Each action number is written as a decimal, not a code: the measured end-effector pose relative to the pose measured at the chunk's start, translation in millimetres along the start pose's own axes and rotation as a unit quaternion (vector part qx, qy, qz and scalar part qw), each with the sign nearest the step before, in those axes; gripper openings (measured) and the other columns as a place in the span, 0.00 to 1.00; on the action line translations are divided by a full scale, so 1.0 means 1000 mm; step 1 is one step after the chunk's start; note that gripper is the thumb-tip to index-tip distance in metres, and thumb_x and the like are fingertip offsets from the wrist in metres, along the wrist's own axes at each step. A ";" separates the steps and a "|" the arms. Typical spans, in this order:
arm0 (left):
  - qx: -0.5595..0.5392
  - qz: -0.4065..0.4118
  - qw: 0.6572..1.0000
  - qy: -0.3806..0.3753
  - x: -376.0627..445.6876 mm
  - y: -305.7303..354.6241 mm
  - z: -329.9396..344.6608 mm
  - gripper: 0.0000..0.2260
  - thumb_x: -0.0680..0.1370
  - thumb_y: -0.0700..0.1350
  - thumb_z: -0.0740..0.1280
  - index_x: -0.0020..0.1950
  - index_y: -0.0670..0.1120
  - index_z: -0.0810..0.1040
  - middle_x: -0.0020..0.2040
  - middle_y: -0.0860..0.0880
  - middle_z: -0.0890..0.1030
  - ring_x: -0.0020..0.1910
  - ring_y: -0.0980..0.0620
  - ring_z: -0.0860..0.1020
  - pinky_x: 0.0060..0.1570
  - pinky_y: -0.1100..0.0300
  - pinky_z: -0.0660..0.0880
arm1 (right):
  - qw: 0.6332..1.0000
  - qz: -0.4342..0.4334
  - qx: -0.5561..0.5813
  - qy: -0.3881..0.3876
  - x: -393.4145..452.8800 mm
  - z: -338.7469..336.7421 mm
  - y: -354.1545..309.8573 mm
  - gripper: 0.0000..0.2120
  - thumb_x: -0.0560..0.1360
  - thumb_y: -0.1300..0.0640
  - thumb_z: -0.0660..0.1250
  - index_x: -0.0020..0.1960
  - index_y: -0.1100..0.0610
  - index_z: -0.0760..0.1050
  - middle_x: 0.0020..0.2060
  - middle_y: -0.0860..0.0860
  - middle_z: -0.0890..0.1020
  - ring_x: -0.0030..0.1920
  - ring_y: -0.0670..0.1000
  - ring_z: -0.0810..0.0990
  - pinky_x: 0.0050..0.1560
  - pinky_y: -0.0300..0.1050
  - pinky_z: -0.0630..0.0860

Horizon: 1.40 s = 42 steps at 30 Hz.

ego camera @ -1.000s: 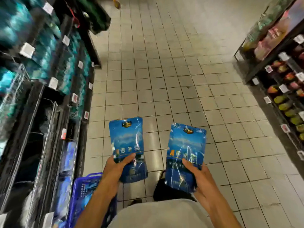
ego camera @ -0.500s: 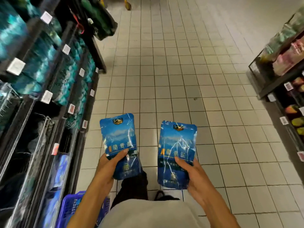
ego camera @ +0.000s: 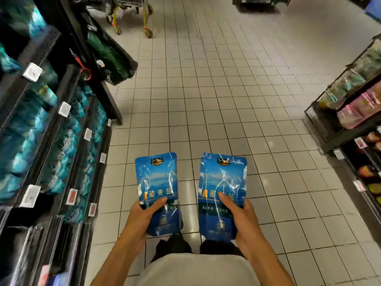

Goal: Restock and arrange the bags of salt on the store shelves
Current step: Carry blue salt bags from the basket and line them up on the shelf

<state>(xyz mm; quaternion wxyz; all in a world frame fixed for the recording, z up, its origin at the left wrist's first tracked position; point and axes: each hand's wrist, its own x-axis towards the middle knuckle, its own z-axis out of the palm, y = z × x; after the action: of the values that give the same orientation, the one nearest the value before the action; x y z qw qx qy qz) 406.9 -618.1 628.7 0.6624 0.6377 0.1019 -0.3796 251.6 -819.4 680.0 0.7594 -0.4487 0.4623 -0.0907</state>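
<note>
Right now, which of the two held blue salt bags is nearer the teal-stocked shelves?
The salt bag in the left hand, gripped by the left hand; the right hand's bag sits farther toward the aisle's other side.

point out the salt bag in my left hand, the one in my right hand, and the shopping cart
left salt bag [ego camera: 157,182]: head view, upper front panel.
right salt bag [ego camera: 223,180]: head view, upper front panel.
shopping cart [ego camera: 145,16]: head view, yellow leg.

**Print on the two salt bags**

The left blue bag [ego camera: 157,182] carries large characters reading 藏青盐 across its middle, under a small dark mountain emblem at the top. The right blue bag [ego camera: 223,182] bears the same emblem; a thumb partly hides its large characters. Smaller print lower on both is illegible. Shelf price tags [ego camera: 64,109] are too blurred to read.
</note>
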 end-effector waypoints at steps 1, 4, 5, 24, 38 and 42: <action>0.000 0.001 1.000 -0.002 0.012 0.013 0.001 0.27 0.64 0.51 0.79 0.61 0.49 0.80 0.51 0.46 0.88 0.48 0.43 0.87 0.44 0.48 0.83 | 1.000 -0.003 0.003 0.000 0.011 0.009 -0.010 0.30 0.58 0.46 0.80 0.58 0.51 0.78 0.48 0.52 0.88 0.47 0.54 0.88 0.41 0.53 0.84; 0.003 0.008 1.000 -0.002 0.045 0.051 0.005 0.27 0.65 0.50 0.79 0.62 0.47 0.80 0.52 0.44 0.87 0.50 0.42 0.86 0.48 0.44 0.83 | 1.000 -0.012 0.012 -0.004 0.043 0.033 -0.038 0.27 0.61 0.48 0.80 0.58 0.50 0.78 0.46 0.51 0.88 0.45 0.52 0.88 0.36 0.49 0.83; 0.003 0.010 1.000 -0.002 0.056 0.062 0.007 0.26 0.65 0.50 0.78 0.62 0.47 0.80 0.52 0.44 0.87 0.51 0.41 0.86 0.51 0.42 0.82 | 1.000 -0.014 0.014 -0.005 0.055 0.040 -0.047 0.27 0.61 0.48 0.80 0.58 0.51 0.79 0.46 0.51 0.88 0.45 0.52 0.88 0.36 0.49 0.83; -0.148 0.071 0.966 0.198 0.257 0.239 0.026 0.26 0.62 0.53 0.80 0.59 0.49 0.83 0.54 0.46 0.87 0.50 0.44 0.87 0.42 0.51 0.84 | 0.966 0.029 -0.140 -0.216 0.365 0.218 -0.242 0.32 0.60 0.45 0.81 0.62 0.53 0.79 0.52 0.55 0.87 0.51 0.57 0.87 0.44 0.55 0.84; -0.271 0.163 0.858 0.404 0.273 0.320 -0.056 0.30 0.59 0.52 0.81 0.60 0.49 0.82 0.55 0.48 0.87 0.51 0.46 0.86 0.42 0.54 0.84 | 0.835 0.056 -0.262 -0.480 0.413 0.461 -0.280 0.14 0.65 0.50 0.78 0.51 0.49 0.85 0.51 0.56 0.87 0.50 0.58 0.87 0.42 0.52 0.84; -0.268 0.203 0.833 0.439 0.271 0.349 -0.097 0.30 0.61 0.51 0.80 0.62 0.48 0.81 0.56 0.47 0.87 0.55 0.44 0.85 0.55 0.46 0.81 | 0.802 0.026 -0.264 -0.535 0.405 0.532 -0.281 0.12 0.65 0.50 0.79 0.47 0.42 0.85 0.49 0.53 0.88 0.49 0.55 0.88 0.42 0.50 0.84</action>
<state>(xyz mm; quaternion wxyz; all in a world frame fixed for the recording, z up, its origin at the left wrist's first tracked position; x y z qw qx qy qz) 848.9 -664.7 713.3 0.7554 0.5407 0.3480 0.1257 971.7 -888.7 733.7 0.7407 -0.5965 0.0007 0.3091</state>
